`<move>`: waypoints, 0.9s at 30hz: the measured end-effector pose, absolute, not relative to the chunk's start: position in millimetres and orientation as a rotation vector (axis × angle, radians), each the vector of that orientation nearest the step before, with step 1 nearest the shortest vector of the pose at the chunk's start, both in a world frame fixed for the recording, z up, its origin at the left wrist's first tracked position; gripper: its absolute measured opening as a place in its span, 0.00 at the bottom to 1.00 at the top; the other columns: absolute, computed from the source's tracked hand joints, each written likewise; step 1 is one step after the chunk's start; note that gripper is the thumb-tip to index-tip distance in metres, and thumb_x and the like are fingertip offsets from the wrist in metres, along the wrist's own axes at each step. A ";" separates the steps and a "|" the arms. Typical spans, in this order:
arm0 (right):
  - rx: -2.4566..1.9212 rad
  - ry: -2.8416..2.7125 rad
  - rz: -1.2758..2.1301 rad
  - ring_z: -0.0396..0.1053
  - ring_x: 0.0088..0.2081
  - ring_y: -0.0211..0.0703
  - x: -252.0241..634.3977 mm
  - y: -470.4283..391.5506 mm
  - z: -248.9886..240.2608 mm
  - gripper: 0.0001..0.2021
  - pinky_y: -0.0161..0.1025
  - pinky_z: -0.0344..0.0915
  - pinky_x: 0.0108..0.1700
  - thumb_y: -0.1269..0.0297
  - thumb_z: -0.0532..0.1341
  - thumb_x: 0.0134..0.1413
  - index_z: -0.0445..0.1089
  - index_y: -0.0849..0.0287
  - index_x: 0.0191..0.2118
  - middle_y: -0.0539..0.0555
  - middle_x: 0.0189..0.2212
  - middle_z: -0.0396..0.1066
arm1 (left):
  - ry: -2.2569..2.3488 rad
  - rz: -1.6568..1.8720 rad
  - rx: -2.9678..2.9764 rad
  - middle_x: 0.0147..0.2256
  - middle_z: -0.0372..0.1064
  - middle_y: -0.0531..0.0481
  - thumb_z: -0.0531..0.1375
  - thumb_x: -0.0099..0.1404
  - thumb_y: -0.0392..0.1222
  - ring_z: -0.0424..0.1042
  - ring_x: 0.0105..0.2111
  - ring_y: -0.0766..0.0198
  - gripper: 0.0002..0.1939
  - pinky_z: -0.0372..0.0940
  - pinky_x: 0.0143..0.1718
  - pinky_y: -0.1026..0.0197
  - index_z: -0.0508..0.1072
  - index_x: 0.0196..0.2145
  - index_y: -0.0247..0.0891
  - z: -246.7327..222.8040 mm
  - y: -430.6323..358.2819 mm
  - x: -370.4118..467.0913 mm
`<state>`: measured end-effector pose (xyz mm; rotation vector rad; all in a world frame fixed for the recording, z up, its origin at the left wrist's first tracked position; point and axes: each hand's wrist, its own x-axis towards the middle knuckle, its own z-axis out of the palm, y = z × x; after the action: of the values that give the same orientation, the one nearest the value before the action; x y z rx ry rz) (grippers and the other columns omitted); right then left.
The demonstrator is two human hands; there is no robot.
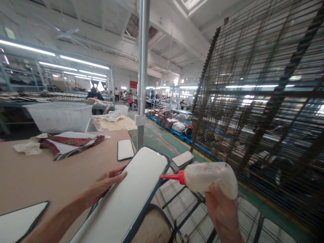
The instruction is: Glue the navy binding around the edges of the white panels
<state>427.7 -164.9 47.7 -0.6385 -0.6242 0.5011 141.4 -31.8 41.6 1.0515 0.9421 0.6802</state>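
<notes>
My left hand (110, 182) grips the left edge of a long white panel (129, 185) with rounded corners and a dark blue border, its thumb lying on the white face. The panel is tilted, its near end running out of the bottom of the picture. In my right hand (222, 209) is a translucent squeeze bottle (211, 179) with a red nozzle, held sideways. The nozzle tip is at the panel's right edge; whether it touches I cannot tell. Similar panels lie around: a small one (125, 150) on the brown table and another (182, 158) on the wire rack.
The brown table (63, 179) on the left bears a folded patterned cloth (73, 141) and another white panel (20, 221). Behind stands a large plastic bin (59, 116). A metal post (143, 74) rises ahead; tall wire racks (258, 84) stand right. A person (95, 94) sits farther back.
</notes>
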 end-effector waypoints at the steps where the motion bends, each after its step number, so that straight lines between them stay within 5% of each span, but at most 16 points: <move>1: -0.637 -0.613 0.491 0.74 0.37 0.47 427.2 -163.5 46.7 0.23 0.44 0.71 0.43 0.67 0.72 0.34 0.73 0.50 0.43 0.50 0.37 0.77 | 0.952 0.690 1.044 0.34 0.79 0.49 0.72 0.42 0.51 0.77 0.27 0.61 0.42 0.71 0.25 0.66 0.66 0.55 0.40 43.2 -33.0 141.9; 7: -0.623 -0.673 0.534 0.75 0.37 0.45 424.4 -158.8 40.8 0.20 0.38 0.73 0.38 0.66 0.71 0.39 0.73 0.53 0.43 0.52 0.35 0.77 | 0.983 0.720 1.014 0.33 0.79 0.46 0.73 0.39 0.51 0.76 0.26 0.62 0.49 0.70 0.24 0.66 0.62 0.58 0.34 50.0 -37.8 143.3; 27: -0.642 -0.702 0.618 0.75 0.35 0.48 406.7 -159.3 41.7 0.22 0.40 0.74 0.36 0.65 0.71 0.37 0.73 0.55 0.44 0.54 0.33 0.77 | 0.969 0.794 0.989 0.30 0.79 0.50 0.72 0.44 0.49 0.76 0.24 0.63 0.38 0.70 0.23 0.67 0.69 0.53 0.38 48.1 -34.4 143.1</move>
<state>406.7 -159.3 41.7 -0.6421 -0.7023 0.6177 143.1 -34.4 48.1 0.9886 0.9690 0.7939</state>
